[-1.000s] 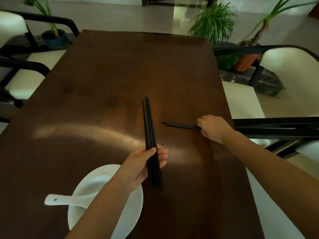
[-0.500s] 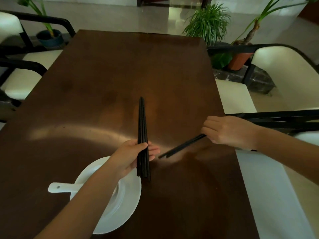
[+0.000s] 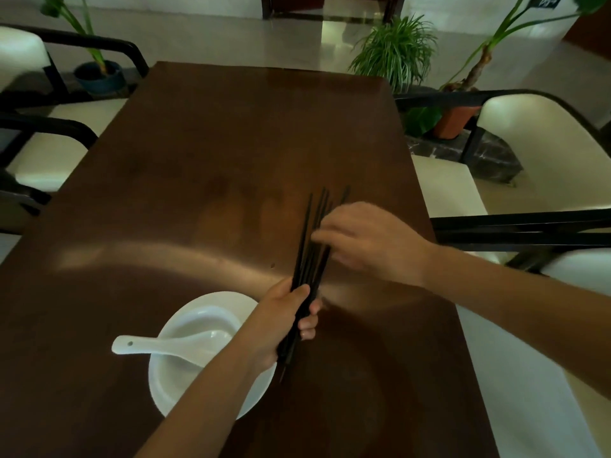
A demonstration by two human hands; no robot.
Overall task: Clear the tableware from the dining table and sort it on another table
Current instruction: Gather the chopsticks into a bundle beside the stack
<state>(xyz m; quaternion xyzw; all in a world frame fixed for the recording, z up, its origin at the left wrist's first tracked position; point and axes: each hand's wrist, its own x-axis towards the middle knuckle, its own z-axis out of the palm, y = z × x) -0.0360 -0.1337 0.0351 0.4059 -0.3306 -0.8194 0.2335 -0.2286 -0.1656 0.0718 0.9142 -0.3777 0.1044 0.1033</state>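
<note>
The left hand [image 3: 287, 317] is gripping a bundle of black chopsticks [image 3: 310, 259] near its lower end, thumb over the top and fingers [image 3: 309, 325] curled beneath, at centre frame just above the dining table [image 3: 205, 166]. The right hand [image 3: 367, 241] is meeting the bundle higher up, fingers [image 3: 325, 234] pinched against the sticks; whether it is grasping one or merely pressing them together cannot be told, the hand being blurred. The upper tips are fanning apart rather than lying flush. In my judgement the step in hand is merging the sticks into one bundle; done well, it calls for squaring the tips and closing the left grip before the right lets go, lest a stick slip out. At lower left, a white bowl [image 3: 185, 375] with a white spoon [image 3: 158, 347] resting in it is awaiting clearing, partly covered by the left forearm.
</note>
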